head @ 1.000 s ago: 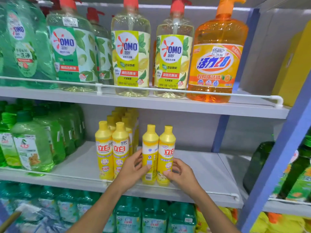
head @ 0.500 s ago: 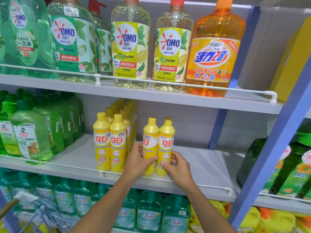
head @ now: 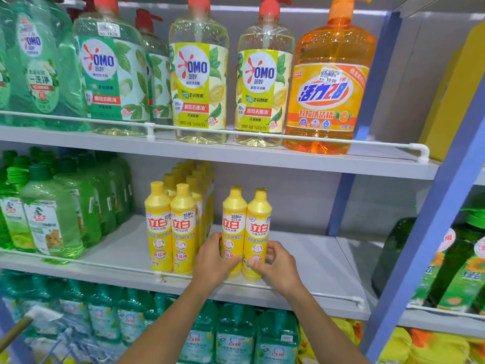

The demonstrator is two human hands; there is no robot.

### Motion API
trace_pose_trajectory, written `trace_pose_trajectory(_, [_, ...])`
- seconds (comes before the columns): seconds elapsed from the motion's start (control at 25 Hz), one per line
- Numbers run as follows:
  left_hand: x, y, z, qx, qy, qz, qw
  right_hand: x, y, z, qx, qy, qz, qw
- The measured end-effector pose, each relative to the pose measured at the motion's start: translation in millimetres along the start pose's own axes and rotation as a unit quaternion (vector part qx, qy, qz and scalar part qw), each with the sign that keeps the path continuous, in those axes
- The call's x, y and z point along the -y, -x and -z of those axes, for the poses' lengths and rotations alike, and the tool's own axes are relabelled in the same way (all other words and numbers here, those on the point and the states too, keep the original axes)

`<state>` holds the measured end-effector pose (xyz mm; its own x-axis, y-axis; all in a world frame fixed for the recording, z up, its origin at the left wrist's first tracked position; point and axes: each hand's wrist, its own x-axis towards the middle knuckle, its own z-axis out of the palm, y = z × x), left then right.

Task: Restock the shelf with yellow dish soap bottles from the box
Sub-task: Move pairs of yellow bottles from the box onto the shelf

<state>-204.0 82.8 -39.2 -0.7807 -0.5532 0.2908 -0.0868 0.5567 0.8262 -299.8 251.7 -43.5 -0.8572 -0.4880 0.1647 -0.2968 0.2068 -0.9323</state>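
L hand (head: 213, 261), R hand (head: 278, 266) grip yellow btls (head: 233, 219).

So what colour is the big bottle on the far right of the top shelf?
That big bottle is orange, pump included, seen in the head view.

This is a shop aisle in the cleaning-goods section. Grey metal shelves (head: 301, 164) on blue uprights (head: 427, 232) carry white guard rails (head: 380, 143) along their front edges. Identical goods stand in deep rows: yellow dish soap bottles (head: 183, 227), green bottles (head: 52, 224) and OMO pump bottles (head: 199, 82). An orange pump bottle (head: 328, 114) wears a price sticker (head: 329, 76) reading 10.00.
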Motion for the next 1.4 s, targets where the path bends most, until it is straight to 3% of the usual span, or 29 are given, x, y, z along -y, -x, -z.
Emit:
trace_pose_trajectory(0.24, [7,-23,-8,0.019,0.0,0.02,1.0,6,-19,3,0.058,0.097,-0.043,0.993])
trace_pose_trajectory(0.44, [12,-37,-13,0.041,-0.032,0.02,0.998,-2,-39,-5,0.018,0.095,-0.05,0.994])
trace_pose_trajectory(0.64, [13,-55,-27,0.012,-0.021,0.041,0.999,-15,-65,-12,0.003,0.096,-0.054,0.994])
trace_pose_trajectory(0.88, [30,-90,-52,-0.013,0.015,0.06,0.998,-38,-98,-14,-0.038,0.019,-0.06,0.997])
trace_pose_trajectory(1.08, [51,-111,-74,-0.08,0.002,0.017,0.997,-58,-120,-24,-0.081,0.0,-0.004,0.997])
trace_pose_trajectory(1.28, [60,-128,-79,-0.09,-0.035,0.015,0.995,-68,-140,-29,-0.086,0.012,0.007,0.996])
trace_pose_trajectory(1.4, [59,-132,-77,-0.087,0.015,0.037,0.995,-68,-148,-30,-0.084,0.01,0.003,0.996])
